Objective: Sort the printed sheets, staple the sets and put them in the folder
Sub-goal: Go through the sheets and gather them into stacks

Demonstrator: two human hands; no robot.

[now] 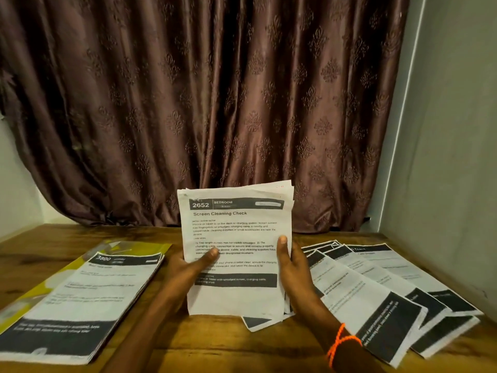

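Both hands hold the stack of printed sheets (236,254) upright above the counter (204,343). The left hand (188,267) has a closed grip on the stack's left edge; the right hand (293,267) has a closed grip on its right edge. Fanned sheets (390,297) lie to the right. A second pile (80,300) rests on the yellow folder (145,249) to the left. A brown curtain (215,103) hangs behind.

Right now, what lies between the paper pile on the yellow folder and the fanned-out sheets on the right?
In the head view, both hands, left and right, gripping an upright printed stack over bare wooden table.
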